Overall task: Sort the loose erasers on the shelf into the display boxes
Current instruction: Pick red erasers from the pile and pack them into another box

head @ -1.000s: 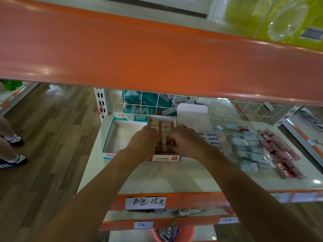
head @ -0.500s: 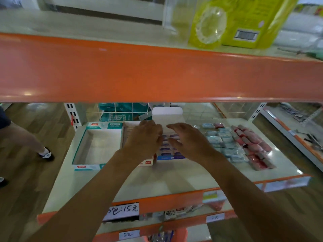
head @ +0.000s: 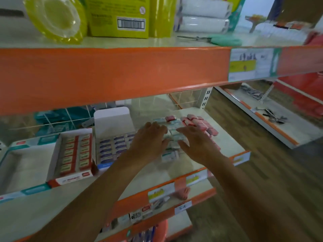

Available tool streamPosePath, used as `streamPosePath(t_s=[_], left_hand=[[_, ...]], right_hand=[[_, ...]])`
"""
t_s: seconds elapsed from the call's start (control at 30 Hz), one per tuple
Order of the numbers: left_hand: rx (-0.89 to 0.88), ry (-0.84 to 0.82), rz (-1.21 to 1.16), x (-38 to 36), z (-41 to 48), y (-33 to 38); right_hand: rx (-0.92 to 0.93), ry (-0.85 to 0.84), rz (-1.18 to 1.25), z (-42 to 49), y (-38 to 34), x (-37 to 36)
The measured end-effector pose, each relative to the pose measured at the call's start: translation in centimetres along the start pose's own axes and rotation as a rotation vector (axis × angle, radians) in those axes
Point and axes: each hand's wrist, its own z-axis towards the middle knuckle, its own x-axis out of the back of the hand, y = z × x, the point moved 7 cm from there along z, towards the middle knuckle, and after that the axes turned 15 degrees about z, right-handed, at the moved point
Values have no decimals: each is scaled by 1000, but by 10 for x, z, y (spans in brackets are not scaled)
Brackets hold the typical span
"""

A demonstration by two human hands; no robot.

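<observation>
The loose erasers [head: 173, 135], small flat blocks in teal-and-white wrappers, lie in a rough cluster on the shelf [head: 153, 173], at about 3 o'clock of the blue display box [head: 113, 147] with its white flap upright. A row of pink erasers [head: 201, 124] sits just beyond them, toward 2 o'clock. The left hand [head: 150, 140] rests on the 9 o'clock side of the cluster with fingers spread and nearly straight, holding nothing. The right hand [head: 197, 144] hovers over or touches the 3 o'clock side, also flat and wide, its fingers reaching toward 10 o'clock. These pieces look light and firm, though the glossy film wrap will probably make them slide over each other and over the smooth shelf. Several could be gathered at once by squeezing the cluster between both palms; a single piece is best pinched across its short sides. As far as the blur allows, most lie flat with their long axes running about 9 to 3 o'clock, a few skewed. That is close to how the packed rows lie in the blue box and in the red display box [head: 75, 154] at 9 o'clock. An empty teal display box [head: 10, 154] stands farthest toward 9 o'clock.
</observation>
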Motion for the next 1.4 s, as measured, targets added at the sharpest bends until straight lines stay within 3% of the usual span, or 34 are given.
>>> streamPosePath(t_s=[0.27, 0.5, 0.77, 1.17, 1.4], left_hand=[[-153, -54, -35, -18, 35, 89], [-195, -31, -24, -33, 60, 138], [-214, -55, 72, -52, 78, 155], [-149, -78, 3, -53, 88, 161], [-59, -224, 13, -57, 91, 166]], right_hand=[[-117, 65, -11, -27, 70, 43], [-266, -17, 10, -43, 126, 42], [-191, -77, 84, -35, 136, 39], [-116, -171, 101, -24, 150, 43], [-85, -161, 83, -30, 159, 49]])
